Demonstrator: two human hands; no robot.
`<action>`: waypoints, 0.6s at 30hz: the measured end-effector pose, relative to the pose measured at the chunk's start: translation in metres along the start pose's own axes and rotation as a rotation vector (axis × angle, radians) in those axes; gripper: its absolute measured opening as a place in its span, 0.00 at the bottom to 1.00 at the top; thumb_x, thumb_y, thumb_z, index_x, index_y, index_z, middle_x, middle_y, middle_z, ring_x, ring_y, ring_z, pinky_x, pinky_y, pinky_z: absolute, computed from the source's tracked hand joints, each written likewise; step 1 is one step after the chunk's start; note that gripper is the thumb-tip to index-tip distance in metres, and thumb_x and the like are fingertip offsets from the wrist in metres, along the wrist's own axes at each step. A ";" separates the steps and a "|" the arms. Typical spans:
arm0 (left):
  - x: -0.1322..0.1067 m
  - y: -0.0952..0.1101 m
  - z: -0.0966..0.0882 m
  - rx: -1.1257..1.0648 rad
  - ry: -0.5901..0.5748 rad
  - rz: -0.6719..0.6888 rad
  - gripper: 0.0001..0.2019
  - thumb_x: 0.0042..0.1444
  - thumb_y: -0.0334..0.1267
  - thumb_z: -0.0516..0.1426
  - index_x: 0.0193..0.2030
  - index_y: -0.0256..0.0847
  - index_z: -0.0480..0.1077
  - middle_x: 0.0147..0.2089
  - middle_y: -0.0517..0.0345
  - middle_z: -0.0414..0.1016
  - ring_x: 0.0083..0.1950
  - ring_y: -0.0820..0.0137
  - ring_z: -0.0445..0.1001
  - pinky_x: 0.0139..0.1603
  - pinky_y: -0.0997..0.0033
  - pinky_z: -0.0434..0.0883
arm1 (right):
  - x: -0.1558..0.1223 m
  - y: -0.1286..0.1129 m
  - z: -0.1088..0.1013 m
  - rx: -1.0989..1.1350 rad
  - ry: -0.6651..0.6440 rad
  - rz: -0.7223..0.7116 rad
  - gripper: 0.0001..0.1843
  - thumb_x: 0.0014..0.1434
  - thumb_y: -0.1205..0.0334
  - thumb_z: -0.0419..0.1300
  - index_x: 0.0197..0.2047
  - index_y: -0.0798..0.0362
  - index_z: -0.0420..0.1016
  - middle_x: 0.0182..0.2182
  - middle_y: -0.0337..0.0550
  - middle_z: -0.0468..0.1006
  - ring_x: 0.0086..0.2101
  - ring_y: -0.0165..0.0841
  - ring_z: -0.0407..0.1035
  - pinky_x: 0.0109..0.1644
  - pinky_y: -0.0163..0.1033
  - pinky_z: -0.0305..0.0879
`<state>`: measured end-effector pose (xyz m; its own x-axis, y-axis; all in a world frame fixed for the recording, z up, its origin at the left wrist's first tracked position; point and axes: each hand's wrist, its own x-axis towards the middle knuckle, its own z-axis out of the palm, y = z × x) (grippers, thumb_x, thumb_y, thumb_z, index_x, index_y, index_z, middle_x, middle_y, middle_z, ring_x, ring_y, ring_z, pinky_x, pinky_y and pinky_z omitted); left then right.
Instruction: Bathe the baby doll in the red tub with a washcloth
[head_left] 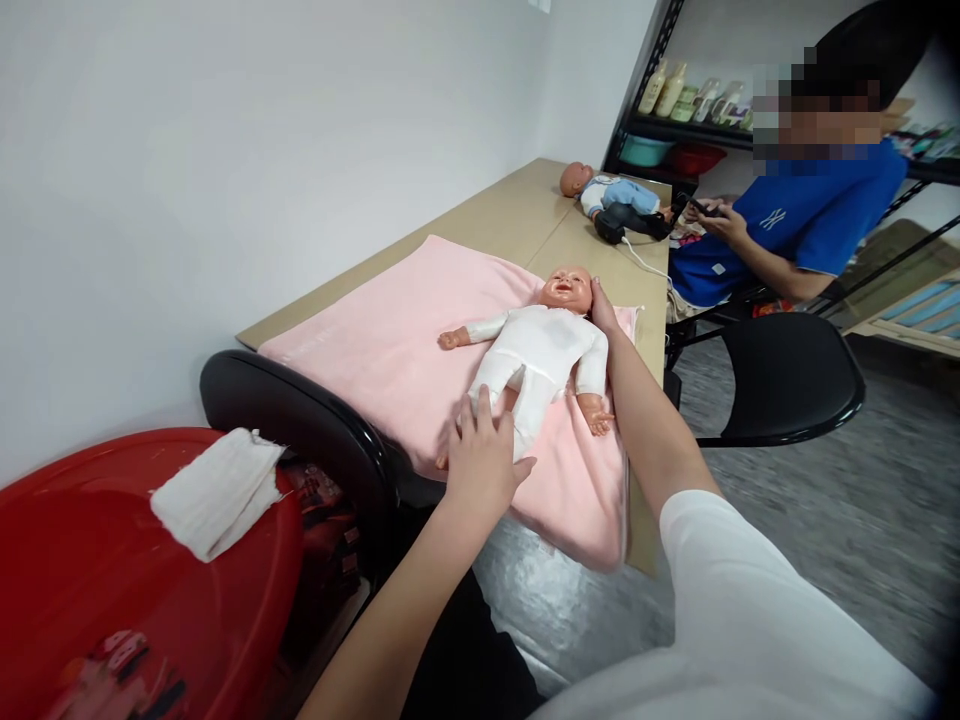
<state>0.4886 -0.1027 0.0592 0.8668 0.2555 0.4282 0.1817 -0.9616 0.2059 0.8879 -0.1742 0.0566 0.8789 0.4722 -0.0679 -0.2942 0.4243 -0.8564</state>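
- The plastic baby doll in a white romper (544, 350) is being held face-up on the pink fleece towel (390, 340), which is cushioning the pale wooden bench (495, 215).
- Its legs are being pressed flat by the left hand (484, 455), grip wide, fingers spread.
- Its head is being steadied by the right hand (602, 305); how closed that grip is cannot be told.

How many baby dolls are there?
2. The doll in white lies on the pink towel; the doll in blue lies at the far end of the table. I see no others.
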 end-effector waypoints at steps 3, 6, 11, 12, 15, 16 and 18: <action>0.010 0.006 -0.014 0.072 -0.251 -0.149 0.35 0.59 0.53 0.76 0.67 0.35 0.76 0.82 0.24 0.58 0.80 0.29 0.63 0.74 0.30 0.69 | -0.009 -0.003 0.007 0.031 -0.010 -0.018 0.29 0.78 0.38 0.55 0.60 0.53 0.82 0.50 0.49 0.90 0.55 0.40 0.84 0.71 0.53 0.75; 0.018 0.012 -0.029 0.082 -0.380 -0.247 0.34 0.64 0.54 0.72 0.69 0.35 0.75 0.83 0.25 0.56 0.82 0.33 0.61 0.77 0.35 0.69 | -0.020 -0.008 0.009 0.072 -0.007 -0.051 0.26 0.80 0.41 0.53 0.56 0.54 0.82 0.47 0.49 0.90 0.54 0.40 0.85 0.71 0.52 0.75; 0.019 0.012 -0.030 0.087 -0.405 -0.313 0.32 0.66 0.55 0.70 0.65 0.30 0.76 0.84 0.23 0.53 0.85 0.33 0.54 0.79 0.41 0.65 | -0.034 -0.011 0.014 0.183 0.027 -0.144 0.20 0.80 0.48 0.54 0.51 0.52 0.81 0.44 0.47 0.89 0.54 0.40 0.84 0.70 0.53 0.76; 0.019 0.012 -0.029 0.088 -0.407 -0.317 0.32 0.66 0.55 0.70 0.65 0.29 0.76 0.84 0.22 0.53 0.85 0.33 0.54 0.80 0.42 0.64 | -0.035 -0.011 0.016 0.192 0.036 -0.133 0.19 0.79 0.48 0.54 0.52 0.52 0.81 0.44 0.47 0.89 0.54 0.40 0.84 0.70 0.54 0.76; 0.019 0.012 -0.029 0.086 -0.418 -0.300 0.33 0.67 0.56 0.68 0.66 0.28 0.76 0.82 0.21 0.56 0.83 0.33 0.59 0.80 0.44 0.64 | -0.036 -0.009 0.022 0.196 0.029 -0.071 0.21 0.78 0.49 0.54 0.54 0.54 0.81 0.45 0.48 0.89 0.54 0.41 0.84 0.71 0.53 0.75; 0.020 0.012 -0.030 0.086 -0.423 -0.295 0.33 0.68 0.57 0.68 0.66 0.29 0.76 0.81 0.22 0.58 0.81 0.34 0.61 0.79 0.44 0.65 | -0.036 -0.008 0.023 0.192 0.016 -0.059 0.21 0.78 0.48 0.53 0.54 0.54 0.81 0.45 0.49 0.89 0.55 0.41 0.83 0.72 0.53 0.75; 0.021 0.012 -0.032 0.093 -0.431 -0.289 0.33 0.68 0.57 0.68 0.66 0.30 0.77 0.79 0.24 0.60 0.79 0.35 0.63 0.78 0.44 0.67 | -0.035 -0.006 0.023 0.178 -0.007 -0.060 0.22 0.78 0.47 0.54 0.54 0.53 0.81 0.45 0.49 0.89 0.55 0.42 0.83 0.73 0.53 0.74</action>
<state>0.4939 -0.1055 0.0988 0.8840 0.4657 -0.0392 0.4650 -0.8678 0.1752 0.8502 -0.1756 0.0761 0.8944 0.4470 -0.0152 -0.3034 0.5814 -0.7549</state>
